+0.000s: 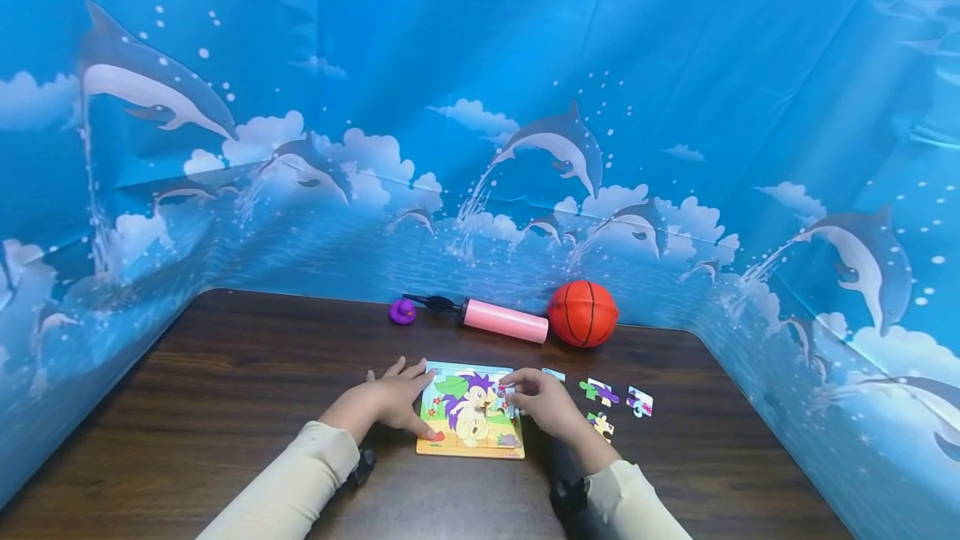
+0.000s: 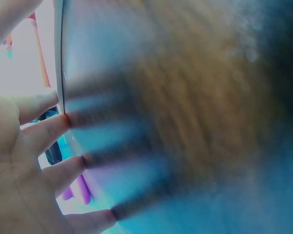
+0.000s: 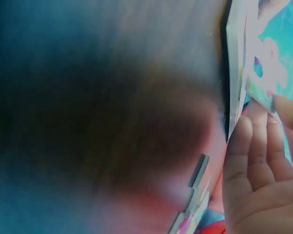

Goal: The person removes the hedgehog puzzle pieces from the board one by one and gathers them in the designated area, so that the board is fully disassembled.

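A jigsaw puzzle board [image 1: 480, 452] with a purple-haired cartoon hedgehog picture lies flat on the table, mostly filled. My left hand [image 1: 390, 398] rests at its left side with fingers spread, the thumb on the lower left corner. In the left wrist view, the fingertips [image 2: 63, 119] touch the dark tabletop. My right hand [image 1: 546, 402] is over the board's right side. Between its thumb and fingers it pinches a puzzle piece [image 3: 260, 99], tilted up over the board. The fingers partly hide that piece in the head view.
Several loose pieces lie right of the board, among them a green-and-purple piece [image 1: 598, 392] and a pink-and-white piece [image 1: 640, 401]. Along the back stand a purple rubber duck [image 1: 402, 312], a pink hand pump [image 1: 506, 321] and a red toy basketball [image 1: 583, 313]. A dolphin-print curtain [image 1: 450, 190] borders the table.
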Motion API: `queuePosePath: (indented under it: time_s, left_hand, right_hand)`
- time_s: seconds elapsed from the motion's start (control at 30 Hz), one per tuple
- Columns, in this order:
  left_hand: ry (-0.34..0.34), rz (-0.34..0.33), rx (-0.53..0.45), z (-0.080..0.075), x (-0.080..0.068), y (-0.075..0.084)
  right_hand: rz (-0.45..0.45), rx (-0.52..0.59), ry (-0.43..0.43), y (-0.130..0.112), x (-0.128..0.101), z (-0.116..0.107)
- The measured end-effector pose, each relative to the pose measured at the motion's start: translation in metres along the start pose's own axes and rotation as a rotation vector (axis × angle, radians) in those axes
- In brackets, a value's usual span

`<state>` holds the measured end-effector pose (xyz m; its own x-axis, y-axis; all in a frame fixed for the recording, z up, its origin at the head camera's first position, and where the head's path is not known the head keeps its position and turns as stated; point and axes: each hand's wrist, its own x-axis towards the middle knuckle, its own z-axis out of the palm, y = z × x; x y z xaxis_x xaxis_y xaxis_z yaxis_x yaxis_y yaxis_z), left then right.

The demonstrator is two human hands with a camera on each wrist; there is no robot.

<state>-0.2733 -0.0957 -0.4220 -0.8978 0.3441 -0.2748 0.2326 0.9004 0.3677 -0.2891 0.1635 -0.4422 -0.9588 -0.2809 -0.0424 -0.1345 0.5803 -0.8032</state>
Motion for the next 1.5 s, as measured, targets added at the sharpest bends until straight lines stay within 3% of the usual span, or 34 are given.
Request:
queuePosePath:
  time_s: [0.13, 0.4, 0.67, 0.8, 1.0, 1.1, 1.2, 1.4, 1.5]
  left_hand:
    - [-0.003, 0.01, -0.011, -0.002, -0.003, 0.0]
    - [-0.002, 0.013, -0.008, -0.002, -0.002, -0.001]
    - [0.0, 0.022, -0.004, 0.0, 0.002, -0.002]
    - [-0.006, 0.023, -0.009, 0.001, 0.003, -0.002]
    - [-0.001, 0.019, -0.01, 0.002, 0.004, -0.003]
    - [-0.005, 0.026, -0.017, 0.001, 0.004, -0.004]
    - [-0.009, 0.027, -0.019, 0.0, 0.003, -0.004]
    - [-0.013, 0.028, -0.02, -0.002, 0.0, -0.004]
    - [-0.014, 0.028, -0.022, -0.002, 0.0, -0.005]
  right_hand:
    - [0.048, 0.056, -0.018, 0.0, 0.0, 0.001]
    - [0.023, -0.217, -0.061, -0.009, -0.002, 0.009]
    - [0.01, -0.254, -0.049, -0.008, -0.004, 0.009]
    - [0.043, -0.195, -0.034, -0.005, -0.005, 0.002]
    - [0.153, 0.096, -0.073, -0.003, -0.012, -0.013]
    - [0.176, 0.165, -0.072, 0.002, -0.021, -0.027]
    - [0.18, 0.188, 0.001, 0.014, -0.03, -0.044]
    - [0.243, 0.242, 0.291, 0.049, -0.057, -0.083]
    - [0.289, 0.313, 0.362, 0.067, -0.076, -0.101]
